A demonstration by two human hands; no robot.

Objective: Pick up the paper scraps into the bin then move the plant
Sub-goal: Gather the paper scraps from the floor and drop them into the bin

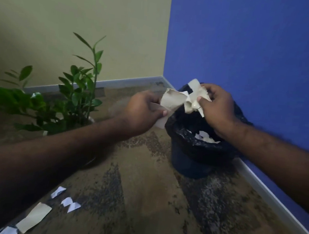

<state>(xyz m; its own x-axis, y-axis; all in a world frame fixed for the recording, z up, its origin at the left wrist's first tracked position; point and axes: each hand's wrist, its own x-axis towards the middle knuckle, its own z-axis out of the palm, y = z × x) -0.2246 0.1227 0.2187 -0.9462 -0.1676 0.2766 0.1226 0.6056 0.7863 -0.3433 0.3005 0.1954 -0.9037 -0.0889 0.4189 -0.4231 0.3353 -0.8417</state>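
Note:
A dark bin (pixel 192 164) lined with a black bag stands on the floor by the blue wall, with white paper scraps (pixel 205 137) inside it. My left hand (pixel 143 110) holds a pale paper scrap (pixel 172 100) just left of the bin's rim. My right hand (pixel 216 107) grips crumpled white paper scraps (pixel 194 96) directly above the bin's opening. A leafy green potted plant (pixel 76 94) stands on the floor to the left; my left forearm hides most of its pot.
Several loose paper scraps (pixel 34 216) lie on the mottled brown floor at the lower left. A beige wall and a blue wall (pixel 250 50) meet in the corner behind the bin, with a pale skirting board (pixel 273 202) along both.

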